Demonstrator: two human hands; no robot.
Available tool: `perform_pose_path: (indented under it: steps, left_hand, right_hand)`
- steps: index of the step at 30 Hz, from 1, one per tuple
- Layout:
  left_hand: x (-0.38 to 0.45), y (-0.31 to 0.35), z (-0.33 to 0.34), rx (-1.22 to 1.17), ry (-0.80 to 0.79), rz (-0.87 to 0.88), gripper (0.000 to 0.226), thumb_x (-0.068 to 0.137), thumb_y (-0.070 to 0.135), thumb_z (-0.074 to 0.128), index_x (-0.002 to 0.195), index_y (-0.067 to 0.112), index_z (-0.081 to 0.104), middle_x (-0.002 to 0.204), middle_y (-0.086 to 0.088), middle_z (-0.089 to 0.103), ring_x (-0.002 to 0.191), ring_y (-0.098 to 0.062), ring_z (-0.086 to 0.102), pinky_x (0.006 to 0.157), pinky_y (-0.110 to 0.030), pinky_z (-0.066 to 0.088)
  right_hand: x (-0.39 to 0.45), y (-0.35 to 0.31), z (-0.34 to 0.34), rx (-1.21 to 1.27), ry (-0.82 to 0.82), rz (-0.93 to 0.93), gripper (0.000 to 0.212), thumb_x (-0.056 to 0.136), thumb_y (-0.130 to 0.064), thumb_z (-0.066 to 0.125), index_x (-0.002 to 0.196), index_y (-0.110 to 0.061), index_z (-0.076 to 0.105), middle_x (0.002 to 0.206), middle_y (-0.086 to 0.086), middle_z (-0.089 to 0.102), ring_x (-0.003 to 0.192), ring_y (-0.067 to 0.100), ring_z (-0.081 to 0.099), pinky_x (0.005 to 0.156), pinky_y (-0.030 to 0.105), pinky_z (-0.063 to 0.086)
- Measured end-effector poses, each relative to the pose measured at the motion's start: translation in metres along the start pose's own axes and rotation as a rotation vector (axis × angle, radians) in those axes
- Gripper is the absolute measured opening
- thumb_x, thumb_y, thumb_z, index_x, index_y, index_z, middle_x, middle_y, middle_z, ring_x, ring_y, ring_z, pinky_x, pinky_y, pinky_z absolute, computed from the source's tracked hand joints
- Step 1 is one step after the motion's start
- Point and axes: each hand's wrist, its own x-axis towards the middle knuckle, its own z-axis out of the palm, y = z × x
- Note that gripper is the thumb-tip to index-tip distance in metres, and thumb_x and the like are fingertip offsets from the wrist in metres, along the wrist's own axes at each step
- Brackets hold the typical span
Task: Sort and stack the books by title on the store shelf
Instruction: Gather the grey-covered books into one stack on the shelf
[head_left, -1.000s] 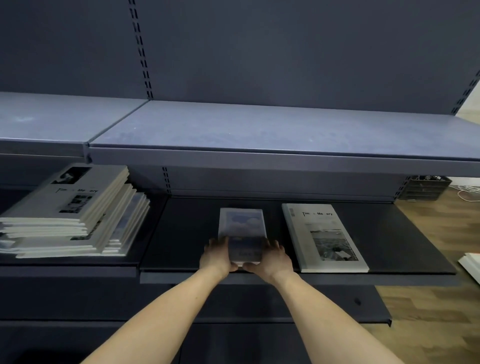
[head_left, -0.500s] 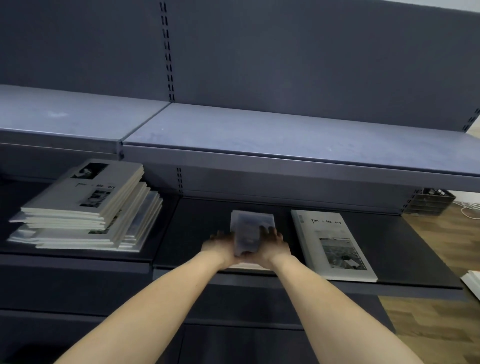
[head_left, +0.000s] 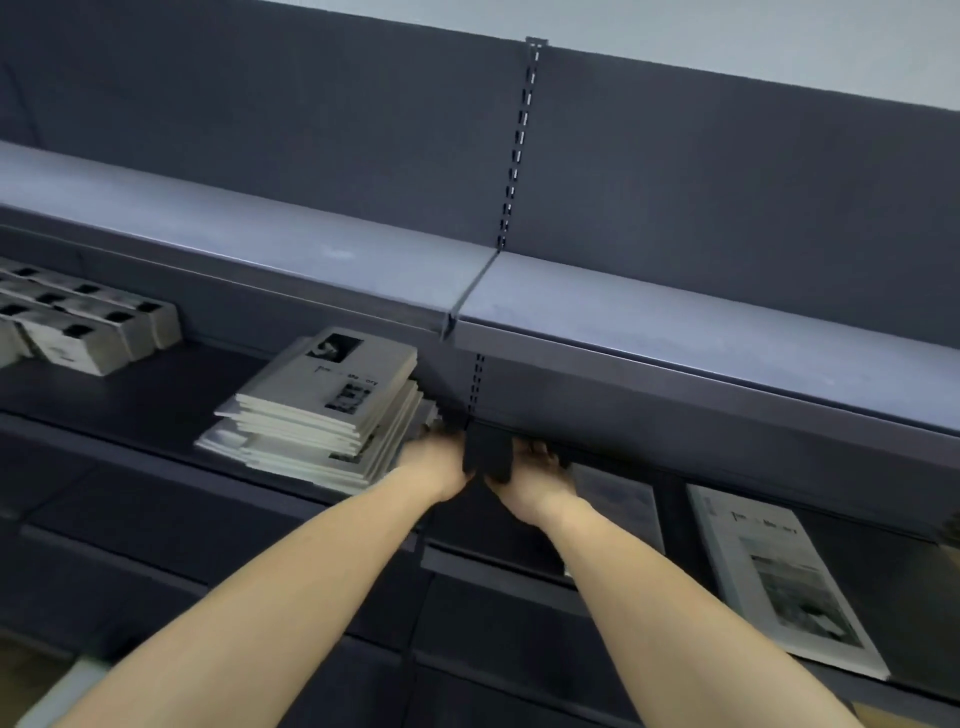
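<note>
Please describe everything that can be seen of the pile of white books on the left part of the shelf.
The pile of white books lies flat on the dark shelf, left of both hands. The covers look like pale matte paper; the top one carries a dark photo, a blurred title and a smaller picture. The books are unevenly stacked, lower ones sticking out. Whether the left hand touches it is unclear.

I am facing a dark back panel (head_left: 727, 171) with a slotted upright (head_left: 521, 140) running down it. A bare upper ledge (head_left: 675, 312) is catching pale light. Wooden floor (head_left: 31, 670) is showing at my lower left.
</note>
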Motion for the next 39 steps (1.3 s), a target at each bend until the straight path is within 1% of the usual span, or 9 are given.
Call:
perform_pose_path:
  steps: [8, 11, 13, 16, 22, 26, 32, 35, 39]
  left_hand:
    - [-0.023, -0.095, -0.032, -0.002, 0.147, -0.08, 0.055, 0.095, 0.039, 0.055, 0.142, 0.013, 0.044, 0.14, -0.019, 0.042, 0.123, -0.036, 0.046, 0.096, -0.045, 0.047]
    - [-0.031, -0.128, -0.035, 0.02, 0.179, -0.119, 0.052, 0.094, 0.039, 0.055, 0.138, 0.011, 0.047, 0.14, -0.02, 0.041, 0.127, -0.037, 0.04, 0.099, -0.046, 0.044]
    - [-0.037, -0.151, -0.035, 0.038, 0.19, -0.151, 0.052, 0.093, 0.041, 0.056, 0.135, 0.011, 0.049, 0.138, -0.019, 0.043, 0.128, -0.035, 0.039, 0.1, -0.046, 0.043]
    - [-0.044, -0.18, -0.035, 0.031, 0.206, -0.199, 0.052, 0.091, 0.043, 0.055, 0.133, 0.013, 0.049, 0.137, -0.016, 0.042, 0.128, -0.034, 0.038, 0.101, -0.046, 0.04]
    - [-0.043, -0.217, -0.034, 0.027, 0.188, -0.269, 0.058, 0.096, 0.049, 0.047, 0.142, 0.014, 0.042, 0.15, -0.02, 0.029, 0.138, -0.036, 0.027, 0.109, -0.048, 0.032]
    - [-0.031, -0.23, -0.036, -0.013, 0.212, -0.281, 0.065, 0.098, 0.052, 0.042, 0.152, 0.017, 0.03, 0.157, -0.019, 0.019, 0.143, -0.038, 0.021, 0.114, -0.05, 0.027]
    - [-0.012, -0.243, -0.025, -0.033, 0.117, -0.306, 0.066, 0.1, 0.06, 0.022, 0.157, 0.029, 0.015, 0.164, -0.013, 0.004, 0.148, -0.041, -0.008, 0.119, -0.057, 0.002]
    - [0.002, -0.243, -0.029, -0.149, 0.207, -0.314, 0.062, 0.1, 0.06, 0.023, 0.155, 0.032, 0.02, 0.163, -0.012, 0.011, 0.148, -0.045, -0.005, 0.12, -0.057, 0.003]
    - [0.017, -0.239, -0.032, -0.174, 0.196, -0.364, 0.057, 0.1, 0.057, 0.028, 0.148, 0.027, 0.029, 0.158, -0.019, 0.022, 0.144, -0.049, 0.011, 0.118, -0.057, 0.011]
  right_hand:
    - [0.007, -0.105, 0.01, -0.012, -0.004, -0.142, 0.06, 0.097, -0.043, 0.049, 0.149, -0.018, 0.031, 0.147, 0.012, 0.041, 0.129, 0.032, 0.046, 0.1, 0.038, 0.045]
    - [0.012, -0.139, 0.015, -0.011, -0.028, -0.172, 0.048, 0.098, -0.039, 0.048, 0.14, -0.018, 0.041, 0.133, 0.012, 0.054, 0.114, 0.03, 0.056, 0.086, 0.035, 0.05]
    - [0.015, -0.159, 0.02, 0.0, -0.038, -0.177, 0.052, 0.098, -0.04, 0.048, 0.143, -0.017, 0.037, 0.132, 0.013, 0.056, 0.112, 0.032, 0.058, 0.081, 0.035, 0.049]
    - [0.018, -0.184, 0.03, 0.009, -0.02, -0.187, 0.056, 0.097, -0.043, 0.048, 0.144, -0.017, 0.032, 0.135, 0.014, 0.051, 0.116, 0.035, 0.054, 0.087, 0.04, 0.051]
    - [0.029, -0.212, 0.042, -0.004, -0.01, -0.196, 0.061, 0.1, -0.046, 0.043, 0.151, -0.017, 0.026, 0.145, 0.014, 0.04, 0.125, 0.036, 0.048, 0.095, 0.041, 0.047]
    - [0.048, -0.222, 0.046, -0.013, -0.021, -0.189, 0.06, 0.102, -0.049, 0.034, 0.151, -0.016, 0.025, 0.15, 0.015, 0.034, 0.13, 0.035, 0.045, 0.102, 0.042, 0.044]
    - [0.082, -0.234, 0.053, 0.001, -0.023, -0.144, 0.054, 0.103, -0.048, 0.027, 0.148, -0.018, 0.033, 0.157, 0.013, 0.025, 0.135, 0.034, 0.039, 0.106, 0.042, 0.038]
    - [0.098, -0.237, 0.059, 0.039, -0.002, -0.107, 0.056, 0.103, -0.049, 0.026, 0.149, -0.018, 0.034, 0.158, 0.011, 0.024, 0.139, 0.033, 0.033, 0.109, 0.044, 0.036]
    - [0.109, -0.233, 0.072, 0.101, 0.024, -0.081, 0.055, 0.102, -0.05, 0.029, 0.148, -0.02, 0.034, 0.159, 0.012, 0.021, 0.139, 0.034, 0.034, 0.11, 0.046, 0.036]
